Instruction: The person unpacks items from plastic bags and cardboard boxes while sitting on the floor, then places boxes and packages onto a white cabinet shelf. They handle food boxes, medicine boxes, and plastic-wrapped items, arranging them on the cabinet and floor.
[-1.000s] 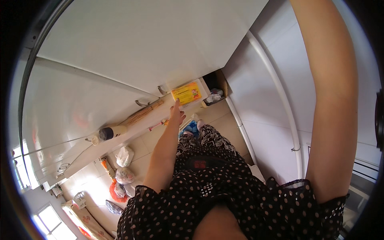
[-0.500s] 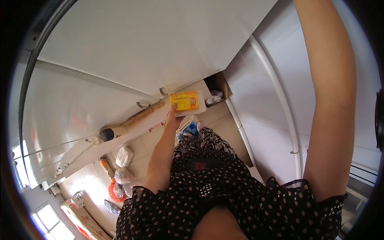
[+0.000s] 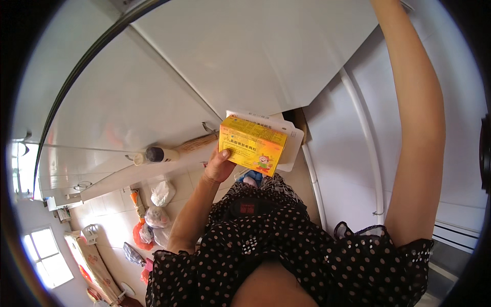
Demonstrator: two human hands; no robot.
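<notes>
My left hand (image 3: 219, 166) grips a yellow box (image 3: 250, 151) by its left end, in front of my body. The thumb lies on the front face; the other fingers are hidden behind. The box has a small cartoon figure at its lower right corner. A flat white printed carton or card (image 3: 290, 148) sticks out behind it on the right; whether the two are joined I cannot tell. My right arm (image 3: 422, 117) reaches up along the right side, and its hand is beyond the upper edge of the picture.
Large white panels with handles (image 3: 266, 56) fill the upper area. A white pipe (image 3: 365, 123) runs down the right wall. Straw broom bristles (image 3: 197, 144) and a pale container with a dark band (image 3: 154, 154) lie below the panels. Plastic bags (image 3: 162, 193) sit on the tiled floor.
My left hand has lifted the yellow box closer and tilted it, so its top side now shows too. The white piece behind it shows more. My right arm stays raised.
</notes>
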